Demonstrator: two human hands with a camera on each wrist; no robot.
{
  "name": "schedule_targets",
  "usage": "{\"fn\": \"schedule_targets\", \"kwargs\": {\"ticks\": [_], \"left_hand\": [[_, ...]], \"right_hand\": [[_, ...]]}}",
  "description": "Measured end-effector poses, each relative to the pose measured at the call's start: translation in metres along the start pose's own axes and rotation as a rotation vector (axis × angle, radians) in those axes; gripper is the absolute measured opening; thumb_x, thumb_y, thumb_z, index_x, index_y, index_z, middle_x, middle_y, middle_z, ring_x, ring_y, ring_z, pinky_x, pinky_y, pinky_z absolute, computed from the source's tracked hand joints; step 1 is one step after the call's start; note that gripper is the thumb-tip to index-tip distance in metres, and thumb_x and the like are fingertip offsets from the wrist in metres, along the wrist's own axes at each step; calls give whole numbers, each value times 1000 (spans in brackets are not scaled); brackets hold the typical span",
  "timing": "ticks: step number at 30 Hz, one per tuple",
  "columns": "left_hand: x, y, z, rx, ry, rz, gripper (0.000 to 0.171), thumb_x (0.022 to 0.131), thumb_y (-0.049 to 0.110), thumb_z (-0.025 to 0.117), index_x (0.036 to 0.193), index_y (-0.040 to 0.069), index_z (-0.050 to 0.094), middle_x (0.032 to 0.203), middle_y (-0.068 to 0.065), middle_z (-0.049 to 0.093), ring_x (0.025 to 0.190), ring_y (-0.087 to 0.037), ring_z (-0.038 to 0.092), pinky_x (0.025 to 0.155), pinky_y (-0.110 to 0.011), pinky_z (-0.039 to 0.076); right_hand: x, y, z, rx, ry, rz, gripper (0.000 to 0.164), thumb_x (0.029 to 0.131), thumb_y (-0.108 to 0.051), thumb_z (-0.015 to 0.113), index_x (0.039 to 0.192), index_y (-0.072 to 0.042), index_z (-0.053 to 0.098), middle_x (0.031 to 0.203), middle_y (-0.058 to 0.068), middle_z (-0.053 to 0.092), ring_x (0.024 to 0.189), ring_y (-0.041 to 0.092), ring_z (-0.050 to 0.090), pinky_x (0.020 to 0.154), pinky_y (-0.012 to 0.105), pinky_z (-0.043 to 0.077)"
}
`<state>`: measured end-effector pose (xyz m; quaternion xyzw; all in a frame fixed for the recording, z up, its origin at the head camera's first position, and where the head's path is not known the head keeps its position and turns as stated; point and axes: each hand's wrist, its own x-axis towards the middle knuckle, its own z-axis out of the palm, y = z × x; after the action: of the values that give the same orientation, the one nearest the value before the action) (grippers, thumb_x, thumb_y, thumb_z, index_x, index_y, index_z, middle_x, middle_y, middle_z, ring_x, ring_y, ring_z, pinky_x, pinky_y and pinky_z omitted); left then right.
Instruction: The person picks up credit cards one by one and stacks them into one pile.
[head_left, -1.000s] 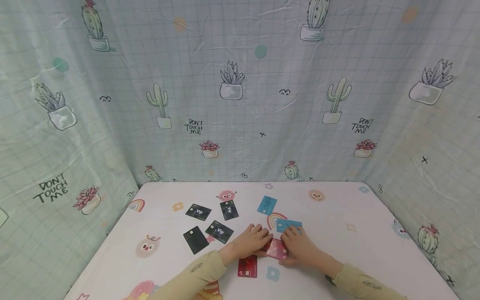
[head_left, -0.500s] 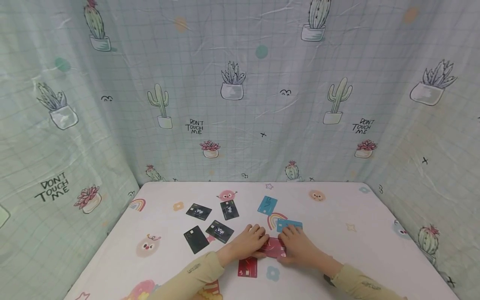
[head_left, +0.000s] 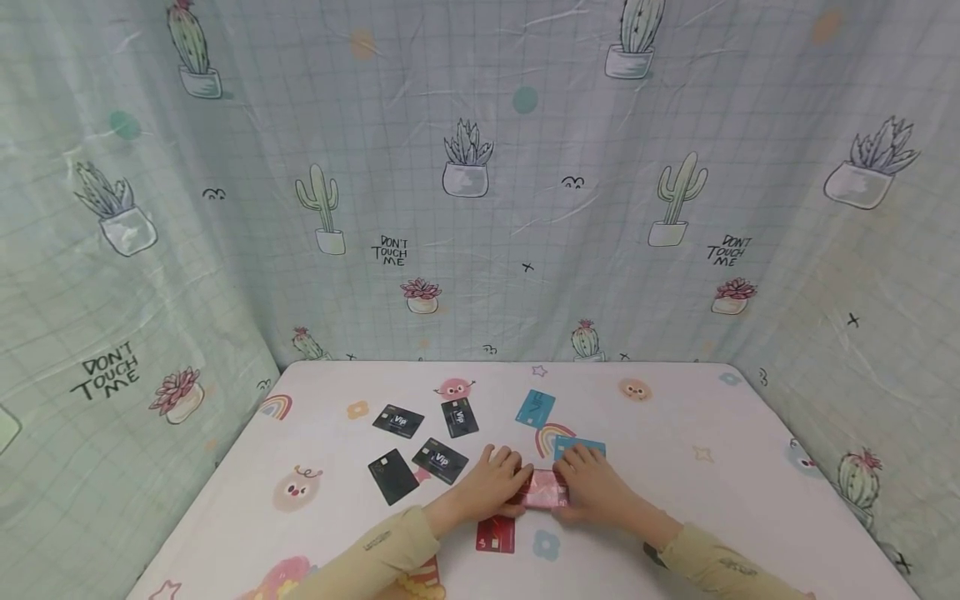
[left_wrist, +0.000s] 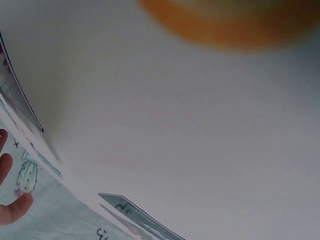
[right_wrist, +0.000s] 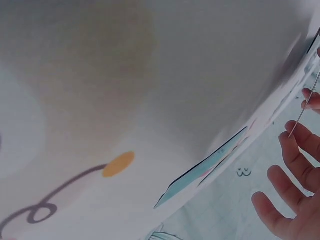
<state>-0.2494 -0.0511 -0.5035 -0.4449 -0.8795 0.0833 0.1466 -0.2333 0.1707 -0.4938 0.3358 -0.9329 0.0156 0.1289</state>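
In the head view a red card (head_left: 545, 489) is held level above the table between both hands. My left hand (head_left: 489, 483) pinches its left end, and my right hand (head_left: 594, 487) pinches its right end. The right wrist view shows the card (right_wrist: 306, 106) edge-on as a thin line at the fingers (right_wrist: 295, 155). In the left wrist view only a few fingertips (left_wrist: 17, 210) show at the left edge. Another red card (head_left: 496, 534) lies flat just in front of my left hand. A blue card (head_left: 581, 447) lies just beyond my right fingers.
Several black cards, one black card (head_left: 393, 477) among them, lie to the left on the white table (head_left: 720, 517). A second blue card (head_left: 536, 408) lies farther back. A dark card (head_left: 653, 553) is partly hidden by the right sleeve. A printed curtain (head_left: 495, 275) encloses the table.
The held red card has moved slightly left and away from me with both hands and tilted to a more level line. The cards on the table have stayed put.
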Motion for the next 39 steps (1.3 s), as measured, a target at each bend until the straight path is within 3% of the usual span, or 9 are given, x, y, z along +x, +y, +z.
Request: {"fn": "schedule_targets", "kwargs": {"ticks": [15,22,39], "left_hand": [[-12,-2,-1,27,56,-48,58,80,55,53,125,17,49,109,1,55,100,-15,46,91,-40,40],[-16,-5,0,17,44,-79,58,82,54,51,127,18,46,112,1,53,104,-16,46,95,-42,39],[-18,-17,4,-16,57,-151,56,82,50,52,127,16,47,113,-1,52,104,-18,44,95,-45,38]], "right_hand": [[5,-2,0,34,-10,25,52,69,-54,65,103,-15,56,99,0,52,98,18,41,87,44,41],[10,-4,1,68,-45,62,56,70,-52,66,110,-15,55,107,2,53,106,22,43,91,51,40],[28,-8,2,66,-16,78,57,70,-48,69,111,-11,56,109,6,52,113,27,42,92,49,41]]}}
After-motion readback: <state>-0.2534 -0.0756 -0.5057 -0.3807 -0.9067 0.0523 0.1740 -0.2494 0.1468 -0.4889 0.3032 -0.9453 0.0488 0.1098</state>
